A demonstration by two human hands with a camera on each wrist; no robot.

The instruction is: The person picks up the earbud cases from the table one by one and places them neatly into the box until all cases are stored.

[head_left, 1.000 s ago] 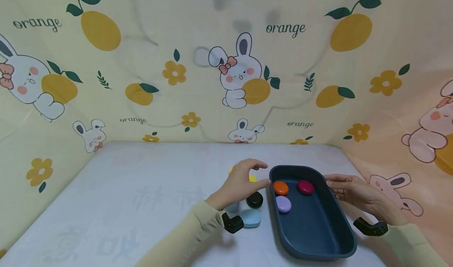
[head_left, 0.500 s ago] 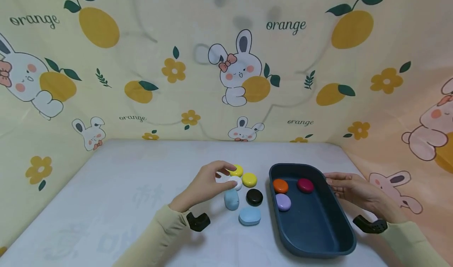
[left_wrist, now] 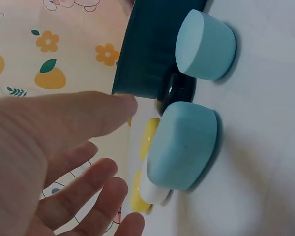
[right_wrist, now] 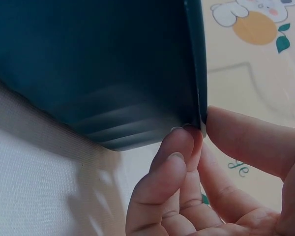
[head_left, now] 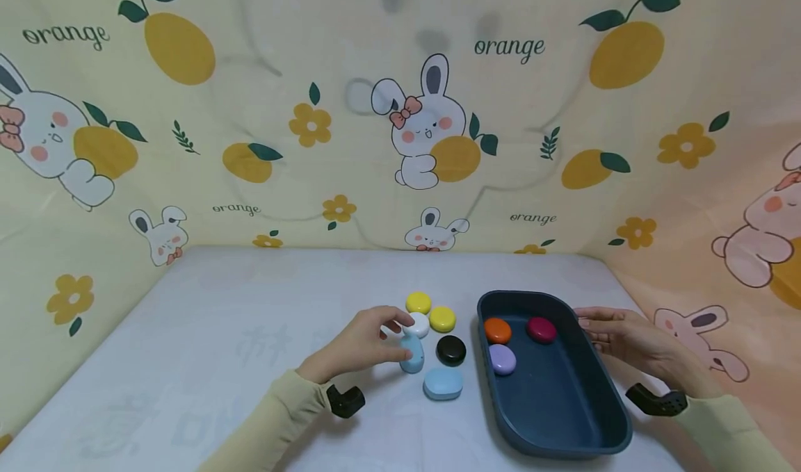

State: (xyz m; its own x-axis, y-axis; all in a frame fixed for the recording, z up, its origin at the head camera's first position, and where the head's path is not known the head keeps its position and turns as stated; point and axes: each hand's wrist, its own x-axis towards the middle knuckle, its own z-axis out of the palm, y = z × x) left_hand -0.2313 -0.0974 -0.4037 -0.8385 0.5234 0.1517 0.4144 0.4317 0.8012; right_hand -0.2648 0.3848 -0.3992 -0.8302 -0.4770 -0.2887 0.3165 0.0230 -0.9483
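My left hand [head_left: 357, 343] reaches beside a light blue rounded block [head_left: 412, 355], its thumb and fingers spread. In the left wrist view the thumb [left_wrist: 108, 113] and fingers stand apart from that block [left_wrist: 182, 147]. A second light blue oval block [head_left: 443, 384] lies nearer to me, and a black round piece [head_left: 451, 350] lies between it and the white one [head_left: 417, 324]. At right, my right hand [head_left: 644, 347] pinches the rim of a dark blue tray [head_left: 563, 409] with thumb and fingers, as the right wrist view shows.
Inside the tray sit an orange piece [head_left: 498, 331], a lilac piece [head_left: 503, 359] and a crimson piece [head_left: 541, 330]. Two yellow pieces [head_left: 442, 319] lie behind the black one. A printed cloth [head_left: 400, 124] rises behind the white tabletop [head_left: 238, 319].
My left hand has drawn back left from the tray's edge, passed by the white piece, then lowered slightly towards the light blue block. The right hand stays at the tray's rim.
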